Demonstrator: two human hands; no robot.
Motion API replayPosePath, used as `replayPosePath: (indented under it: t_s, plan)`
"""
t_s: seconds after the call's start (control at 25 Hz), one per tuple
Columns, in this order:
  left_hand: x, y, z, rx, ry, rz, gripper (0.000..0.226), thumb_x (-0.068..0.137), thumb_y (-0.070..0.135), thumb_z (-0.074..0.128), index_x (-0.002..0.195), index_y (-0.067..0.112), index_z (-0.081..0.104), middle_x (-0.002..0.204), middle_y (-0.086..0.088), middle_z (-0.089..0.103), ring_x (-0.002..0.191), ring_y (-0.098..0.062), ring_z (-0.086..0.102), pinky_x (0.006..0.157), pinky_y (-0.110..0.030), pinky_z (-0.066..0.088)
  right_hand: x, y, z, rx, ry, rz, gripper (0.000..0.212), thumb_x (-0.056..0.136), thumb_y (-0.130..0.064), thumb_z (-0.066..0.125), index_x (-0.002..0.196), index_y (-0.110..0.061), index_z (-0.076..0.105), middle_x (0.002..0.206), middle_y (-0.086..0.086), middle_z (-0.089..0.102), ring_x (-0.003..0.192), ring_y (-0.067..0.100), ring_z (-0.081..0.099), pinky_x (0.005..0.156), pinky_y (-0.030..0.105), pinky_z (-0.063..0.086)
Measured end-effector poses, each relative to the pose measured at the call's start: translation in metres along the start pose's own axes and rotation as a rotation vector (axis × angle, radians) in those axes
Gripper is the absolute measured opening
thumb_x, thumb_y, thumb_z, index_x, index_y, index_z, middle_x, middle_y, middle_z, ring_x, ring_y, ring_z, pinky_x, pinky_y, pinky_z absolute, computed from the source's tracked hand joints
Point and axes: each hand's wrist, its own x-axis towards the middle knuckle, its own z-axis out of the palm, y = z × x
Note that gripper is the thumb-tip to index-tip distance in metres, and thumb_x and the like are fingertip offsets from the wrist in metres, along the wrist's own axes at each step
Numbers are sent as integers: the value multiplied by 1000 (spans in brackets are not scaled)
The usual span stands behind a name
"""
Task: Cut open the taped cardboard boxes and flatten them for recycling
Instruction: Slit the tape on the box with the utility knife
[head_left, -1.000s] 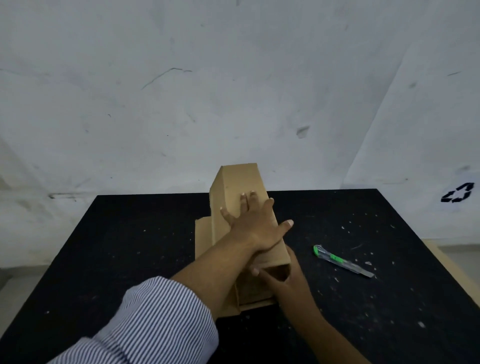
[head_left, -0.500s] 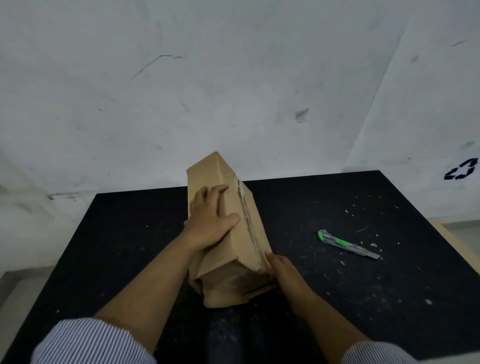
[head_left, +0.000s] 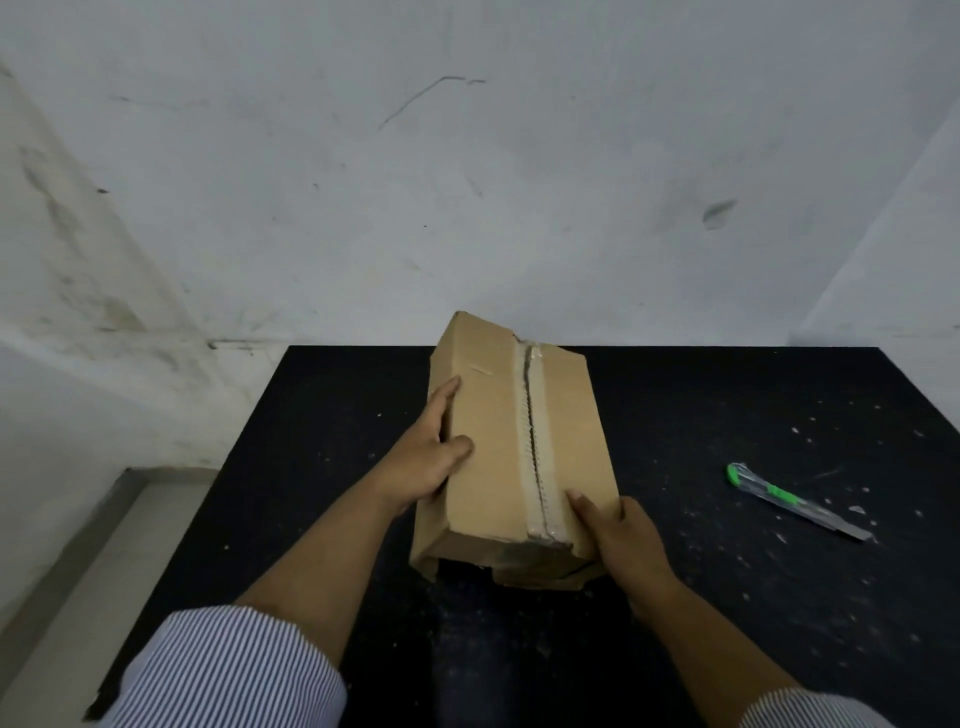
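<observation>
A long brown cardboard box (head_left: 488, 447) lies on the black table (head_left: 727, 405), its taped seam (head_left: 535, 441) facing up and running away from me. The tape along the seam looks slit and jagged. The near end is torn and partly open. My left hand (head_left: 426, 457) grips the box's left side, thumb on top. My right hand (head_left: 623, 535) holds the near right corner, fingers on the top edge. A green and grey utility knife (head_left: 795, 501) lies on the table to the right, apart from both hands.
Small white scraps speckle the table around the knife. A stained white wall stands right behind the table's far edge. A pale ledge (head_left: 104, 545) runs along the left side below table level.
The box has been rolled so the taped seam faces up. My left hand shifted from the top to the left side; my right hand came out from the near end to the corner.
</observation>
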Motion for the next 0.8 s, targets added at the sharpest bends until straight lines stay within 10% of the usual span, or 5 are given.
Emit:
replayPosePath:
  t_s: [0.32,0.52,0.64,0.8]
  plan:
    - [-10,-50,0,-329,135,-232,89,88,45,69,158,28,17,132,1,55,108,-11,57,83,-30,44,1,-8,7,-50,-15,-30,86,66,-78,68,127,-20,55,120,2,60,104,20,61,89,44,56]
    - [-14,-60,-3,-129,132,-35,80,91,33,71,154,35,23,136,12,50,118,-6,54,85,-19,45,-4,-6,10,-131,-29,-54,107,52,-89,63,136,-23,51,128,3,57,109,21,60,93,47,55]
    - [-16,-71,1,262,73,57,95,94,37,66,160,28,-2,161,9,7,150,-12,9,118,-31,22,-14,-10,13,-174,-44,-77,87,74,-70,70,142,-23,43,135,7,48,110,19,54,89,37,52]
    - [-17,-92,14,811,-27,77,97,93,65,47,159,27,-13,159,-4,-37,145,-22,-37,124,-52,-5,-19,-2,26,-347,-26,-139,75,88,-55,65,147,-21,33,139,10,39,118,24,46,94,41,48]
